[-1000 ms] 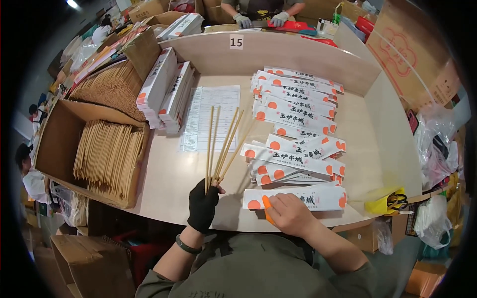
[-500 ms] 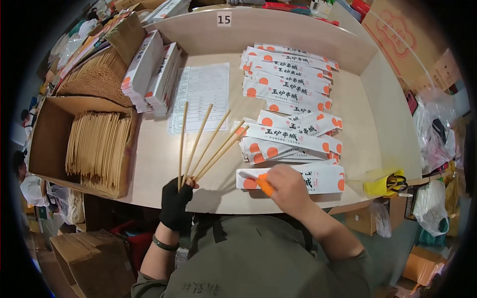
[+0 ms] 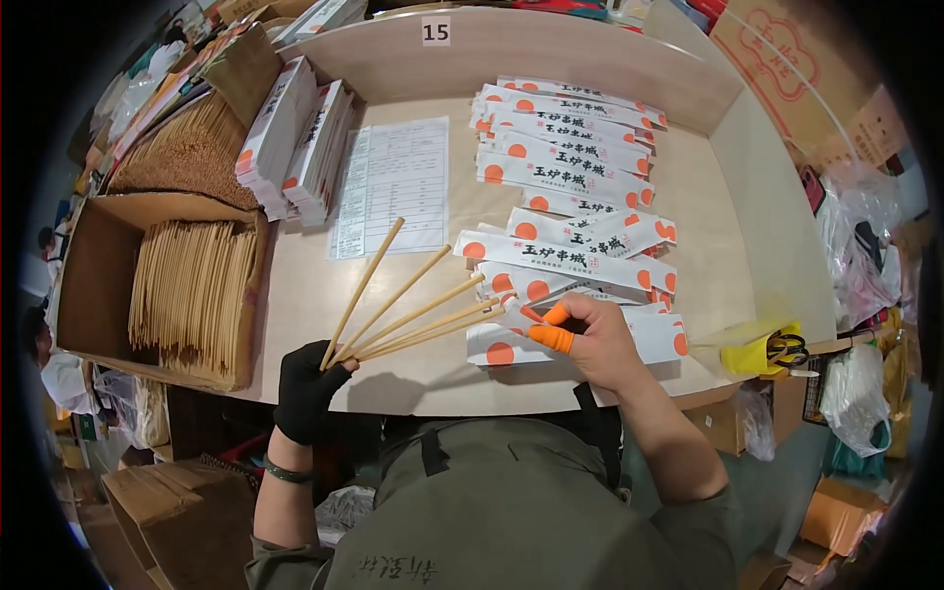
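Observation:
My left hand (image 3: 309, 395), in a black fingerless glove, is closed around the lower ends of several wooden chopsticks (image 3: 398, 278). They fan out up and to the right. My right hand (image 3: 602, 344), with orange covers on its thumb and a finger, pinches the end of a white paper chopstick sleeve (image 3: 515, 318). The lowest chopstick tips reach this end; whether any is inside I cannot tell. Under the right hand lies another white sleeve (image 3: 536, 351) with an orange dot. Beyond it spreads a pile of printed sleeves (image 3: 560, 251).
On the left stands a cardboard box (image 3: 251, 324) packed with chopsticks (image 3: 192, 285). Stacked sleeve bundles (image 3: 280, 138) and a printed sheet (image 3: 388, 187) lie farther back. A yellow holder (image 3: 744, 356) with scissors (image 3: 787, 349) hangs at the right edge. Raised panels bound the table.
My left hand has moved left and the chopsticks now tilt to the right. My right hand has lifted off the front sleeve and pinches a sleeve end by the chopstick tips.

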Demonstrator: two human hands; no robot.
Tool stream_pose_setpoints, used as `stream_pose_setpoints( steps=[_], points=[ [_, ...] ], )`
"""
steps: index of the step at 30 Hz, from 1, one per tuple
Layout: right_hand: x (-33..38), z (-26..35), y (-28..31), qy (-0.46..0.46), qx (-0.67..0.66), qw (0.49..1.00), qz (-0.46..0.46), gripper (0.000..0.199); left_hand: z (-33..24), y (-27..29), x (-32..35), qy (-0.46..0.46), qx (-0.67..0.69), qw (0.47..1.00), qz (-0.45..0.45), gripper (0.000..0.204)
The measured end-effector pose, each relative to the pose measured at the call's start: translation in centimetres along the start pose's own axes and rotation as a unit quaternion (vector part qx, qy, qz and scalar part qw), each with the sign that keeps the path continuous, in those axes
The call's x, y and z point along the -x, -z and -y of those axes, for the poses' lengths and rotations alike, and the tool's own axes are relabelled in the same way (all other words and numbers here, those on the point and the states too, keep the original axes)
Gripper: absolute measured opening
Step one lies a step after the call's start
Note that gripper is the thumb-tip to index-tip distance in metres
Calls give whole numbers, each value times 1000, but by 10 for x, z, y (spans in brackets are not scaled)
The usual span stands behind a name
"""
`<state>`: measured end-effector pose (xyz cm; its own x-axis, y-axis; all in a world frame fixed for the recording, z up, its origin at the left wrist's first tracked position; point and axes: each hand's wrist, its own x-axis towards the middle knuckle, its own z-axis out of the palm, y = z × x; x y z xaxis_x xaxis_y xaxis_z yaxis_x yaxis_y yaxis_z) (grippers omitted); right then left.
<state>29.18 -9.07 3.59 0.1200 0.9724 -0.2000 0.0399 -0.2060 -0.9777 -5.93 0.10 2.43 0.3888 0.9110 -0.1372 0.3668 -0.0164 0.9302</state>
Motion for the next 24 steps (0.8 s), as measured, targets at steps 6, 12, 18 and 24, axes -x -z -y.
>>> stream_pose_setpoints(
  steps=[6,12,18,24],
  points=[
    [-1,1,5,163,228,960,21,12,-16,8,-8,2,-40,998,42,13],
    [-14,15,-58,457,423,780,56,17,-35,-94,-32,-103,266,958,15,24],
    [-12,25,-12,445,472,755,-92,25,-26,-73,-56,23,214,976,-44,24],
    [12,-27,-11,453,517,726,6,18,-15,-81,-41,85,239,965,-66,24]
  ],
)
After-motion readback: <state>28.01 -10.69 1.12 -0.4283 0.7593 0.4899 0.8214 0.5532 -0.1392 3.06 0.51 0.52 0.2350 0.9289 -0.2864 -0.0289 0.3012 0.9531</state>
